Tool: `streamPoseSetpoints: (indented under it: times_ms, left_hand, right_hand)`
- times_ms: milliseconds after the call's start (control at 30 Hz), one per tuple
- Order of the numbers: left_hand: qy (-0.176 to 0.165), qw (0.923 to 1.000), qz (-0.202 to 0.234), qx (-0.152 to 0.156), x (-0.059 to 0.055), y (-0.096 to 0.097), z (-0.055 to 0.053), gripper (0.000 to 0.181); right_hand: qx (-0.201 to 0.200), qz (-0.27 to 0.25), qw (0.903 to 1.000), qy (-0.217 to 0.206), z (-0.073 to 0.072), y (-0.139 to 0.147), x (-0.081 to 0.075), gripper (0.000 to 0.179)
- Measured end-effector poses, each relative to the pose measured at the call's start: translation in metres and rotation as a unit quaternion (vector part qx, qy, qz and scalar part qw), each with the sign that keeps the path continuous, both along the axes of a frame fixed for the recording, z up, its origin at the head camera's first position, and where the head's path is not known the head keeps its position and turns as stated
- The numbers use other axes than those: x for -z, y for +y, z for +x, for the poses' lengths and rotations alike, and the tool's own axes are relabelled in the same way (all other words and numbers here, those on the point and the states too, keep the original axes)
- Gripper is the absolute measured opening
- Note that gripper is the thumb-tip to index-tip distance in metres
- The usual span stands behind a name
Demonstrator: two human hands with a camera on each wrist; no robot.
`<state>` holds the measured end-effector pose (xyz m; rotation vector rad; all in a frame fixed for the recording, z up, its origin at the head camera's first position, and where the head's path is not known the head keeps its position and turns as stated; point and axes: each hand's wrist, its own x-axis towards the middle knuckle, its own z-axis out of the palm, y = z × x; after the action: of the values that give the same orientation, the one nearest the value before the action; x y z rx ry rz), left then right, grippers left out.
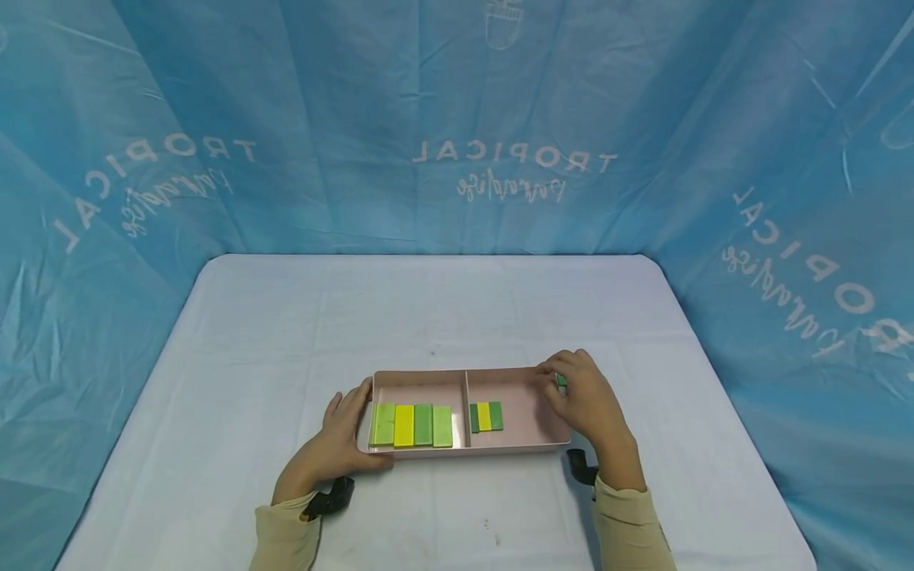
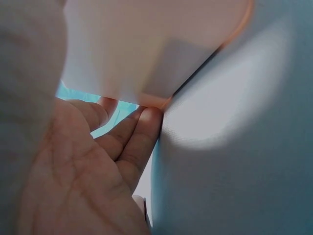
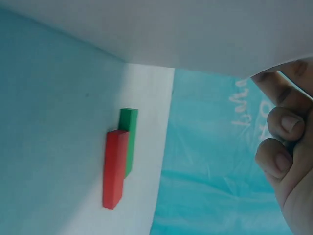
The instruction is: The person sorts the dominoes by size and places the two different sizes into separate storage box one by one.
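Note:
A shallow pale pink box (image 1: 466,388) with two compartments lies across the table. Its left compartment holds a row of larger yellow (image 1: 404,426) and green blocks (image 1: 424,426). In the right one, a small yellow block (image 1: 484,416) sits between two small green ones. My left hand (image 1: 336,440) grips the left end, thumb along the near side and fingers by the far corner. My right hand (image 1: 587,396) holds the far right corner; its last fingers (image 3: 281,161) are curled. Below the box wall in the right wrist view are a red block (image 3: 115,169) and a green block (image 3: 128,120), touching.
A white cloth (image 1: 428,309) covers the table. Blue printed curtains (image 1: 357,103) enclose its back and sides. Dark wrist camera mounts (image 1: 332,497) sit at both sleeve cuffs. In the head view, my right hand mostly covers the loose blocks; a bit of green (image 1: 561,381) shows.

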<state>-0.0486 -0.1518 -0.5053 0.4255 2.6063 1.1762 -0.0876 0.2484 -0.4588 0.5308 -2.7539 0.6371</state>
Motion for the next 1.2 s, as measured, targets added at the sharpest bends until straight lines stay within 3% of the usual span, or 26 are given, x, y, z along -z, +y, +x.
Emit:
streamPoseSetpoints:
  times_ms: [267, 567, 867, 1033, 1200]
  left_hand:
    - [0.004, 1.0000, 0.003, 0.001, 0.000, 0.000, 0.000, 0.131]
    - [0.008, 1.0000, -0.001, 0.000, 0.002, 0.000, 0.000, 0.131]
    - [0.004, 1.0000, -0.001, -0.001, 0.003, 0.000, -0.001, 0.132]
    - [0.001, 1.0000, 0.000, 0.000, 0.004, 0.000, -0.001, 0.132]
    - [0.000, 1.0000, 0.003, -0.001, 0.005, -0.001, -0.001, 0.132]
  right_hand:
    - [0.004, -0.042, 0.9986, 0.034, -0.001, 0.007, 0.005, 0.018]
    - [0.007, -0.039, 0.9989, 0.027, -0.002, 0.016, 0.007, 0.026]
    - [0.115, -0.035, 0.9922, -0.032, 0.000, 0.020, 0.012, 0.030]
    - [0.193, 0.018, 0.9776, -0.081, 0.001, 0.020, 0.015, 0.041]
    - [0.225, 0.051, 0.9666, -0.111, -0.001, 0.022, 0.019, 0.048]
